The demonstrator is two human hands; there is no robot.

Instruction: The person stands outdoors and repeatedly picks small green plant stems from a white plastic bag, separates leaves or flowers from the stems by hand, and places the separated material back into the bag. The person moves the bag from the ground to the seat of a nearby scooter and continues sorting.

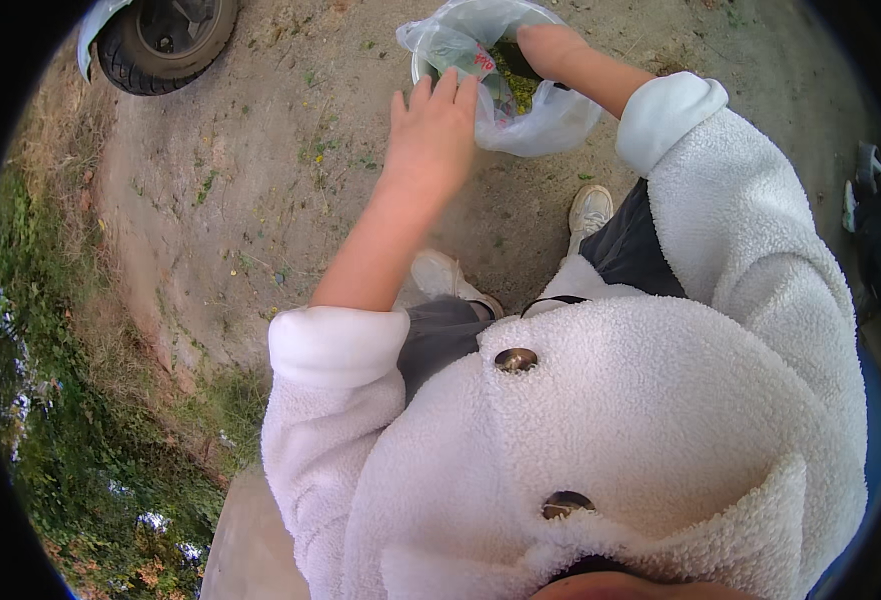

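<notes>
A translucent white plastic bag with red writing lines and overhangs a round container, whose pale rim shows at the left. Yellow-green plant matter lies inside. My left hand has its fingers spread at the near left edge of the bag; whether the fingertips press on it, I cannot tell. My right hand reaches over the far right side into the opening, beside something dark in there. Its fingers are hidden, so its grip does not show.
Bare dirt ground with small weeds lies around my pale shoes. At the upper left stands a vehicle wheel. Green shrubs grow along the left edge, and dark objects are at the far right.
</notes>
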